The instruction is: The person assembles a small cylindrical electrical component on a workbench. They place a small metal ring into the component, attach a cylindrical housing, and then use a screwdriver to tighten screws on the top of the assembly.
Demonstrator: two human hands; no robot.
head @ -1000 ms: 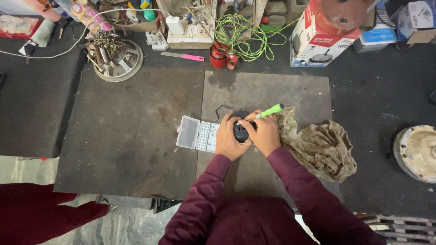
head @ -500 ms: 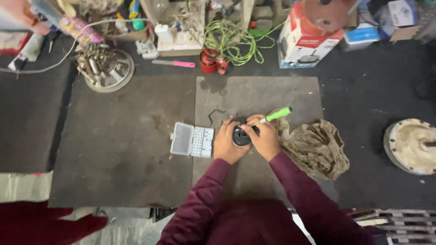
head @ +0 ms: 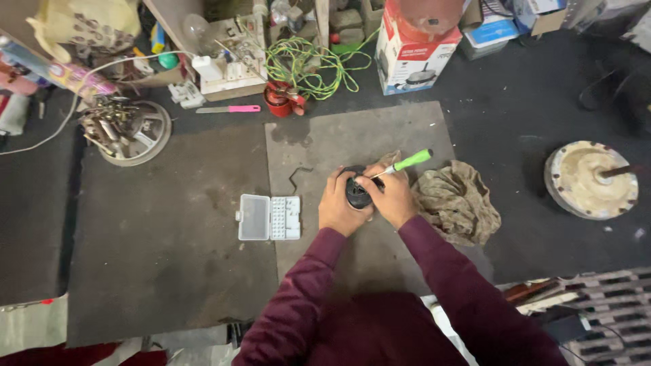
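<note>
While both hands meet over the grey mat (head: pixel 352 135) on the floor, the small round black part (head: pixel 357 193) sits between them, near the middle of the view. The left hand (head: pixel 341 207) clasps the part from its 9 o'clock side, fingers wrapped round its rim. The right hand (head: pixel 393 196) lies at the part's 3 o'clock, its grip clenched on a green-handled screwdriver (head: pixel 407 163) whose handle sticks out toward 2 o'clock and whose shaft slants down to the part's top.

Bare mat stretches from the part toward 12 o'clock as far as the mat's far edge, with only a thin bent black wire (head: pixel 297 177) lying at 10 o'clock. Toward 6 o'clock the maroon sleeves (head: pixel 305 298) cover the mat.

Just beside the right hand, at 3 o'clock, a crumpled tan rag (head: pixel 458 200) takes up that side. At 9 o'clock of the left hand, near but apart, an open clear plastic bit case (head: pixel 269 217) lies across the mat's left edge. Well apart at 3 o'clock stands a round cream motor housing (head: pixel 593 179). Far off at 10 o'clock is a round metal dish of parts (head: pixel 125 129), and toward 12 o'clock a pink-handled blade (head: pixel 227 108), a red cup (head: pixel 278 100) and a tangle of green cord (head: pixel 308 64).
</note>
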